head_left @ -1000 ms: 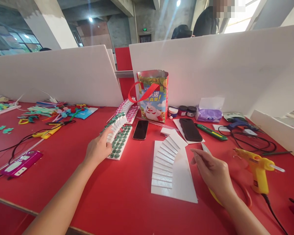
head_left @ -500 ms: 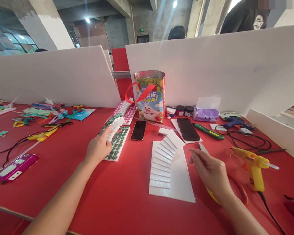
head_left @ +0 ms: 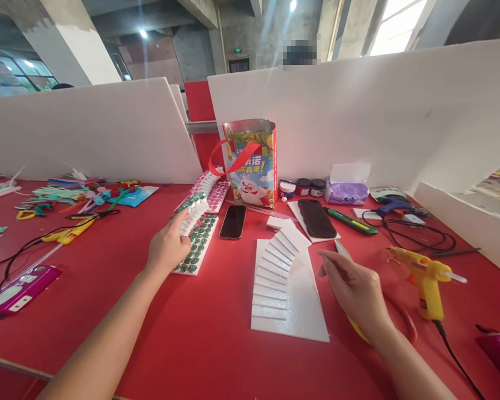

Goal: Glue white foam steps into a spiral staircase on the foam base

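My left hand (head_left: 169, 247) reaches forward with the index finger stretched out and the thumb apart. Its fingertip is at a curved white stair model (head_left: 196, 214) standing on a white board with rows of green round patches (head_left: 200, 244). Whether the finger touches it I cannot tell. Above the table hovers my right hand (head_left: 354, 289), fingers drawn together with nothing visible in them. Under it lie scissors (head_left: 360, 330) with yellow and red handles, partly hidden. Between the hands, white strips fanned like steps (head_left: 270, 283) lie on a white foam sheet (head_left: 306, 311).
Behind stand a printed bag (head_left: 254, 166), a pink-patched board (head_left: 219, 194), paint jars (head_left: 303, 187) and tissues (head_left: 348, 193). Two phones (head_left: 233, 222), a green cutter (head_left: 352, 221), a yellow glue gun (head_left: 425, 275) and cables lie about. At left are craft sticks and a power strip (head_left: 23, 289).
The view has shifted slightly, so the table things appear a little further left. Both hands keep nearly the same pose. A person behind the partition has moved mostly out of view.
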`<state>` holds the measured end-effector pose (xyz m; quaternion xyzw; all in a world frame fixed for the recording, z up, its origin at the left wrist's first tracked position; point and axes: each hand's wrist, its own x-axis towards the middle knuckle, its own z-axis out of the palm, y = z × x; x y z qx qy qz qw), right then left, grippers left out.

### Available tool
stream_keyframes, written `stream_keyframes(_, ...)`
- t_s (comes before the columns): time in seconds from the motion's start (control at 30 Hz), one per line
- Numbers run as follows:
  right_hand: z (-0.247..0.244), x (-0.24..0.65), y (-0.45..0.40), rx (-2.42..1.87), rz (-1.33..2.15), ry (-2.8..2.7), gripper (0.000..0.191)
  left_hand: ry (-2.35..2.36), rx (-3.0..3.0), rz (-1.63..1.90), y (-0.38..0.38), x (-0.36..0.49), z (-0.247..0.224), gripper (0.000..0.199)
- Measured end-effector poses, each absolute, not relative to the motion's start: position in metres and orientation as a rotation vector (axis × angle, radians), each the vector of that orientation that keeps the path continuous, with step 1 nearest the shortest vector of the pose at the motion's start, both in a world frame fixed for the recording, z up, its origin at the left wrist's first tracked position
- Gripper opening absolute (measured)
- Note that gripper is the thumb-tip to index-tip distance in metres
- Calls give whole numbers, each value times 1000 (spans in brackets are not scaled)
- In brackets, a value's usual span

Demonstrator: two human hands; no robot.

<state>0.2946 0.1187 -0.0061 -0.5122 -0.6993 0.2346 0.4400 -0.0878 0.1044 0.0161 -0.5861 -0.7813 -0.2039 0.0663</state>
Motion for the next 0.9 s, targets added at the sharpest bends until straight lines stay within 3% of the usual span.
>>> stream_keyframes(0.53, -7, 295, 119, -1268, 560, -1750, 27, -2350, -1817, -619, 115, -82, 19, 72)
stream_keyframes(0.9, -6, 295, 117, -1259, 531, -1751, 27, -2288, -1901, -867, 118, -59, 25, 70)
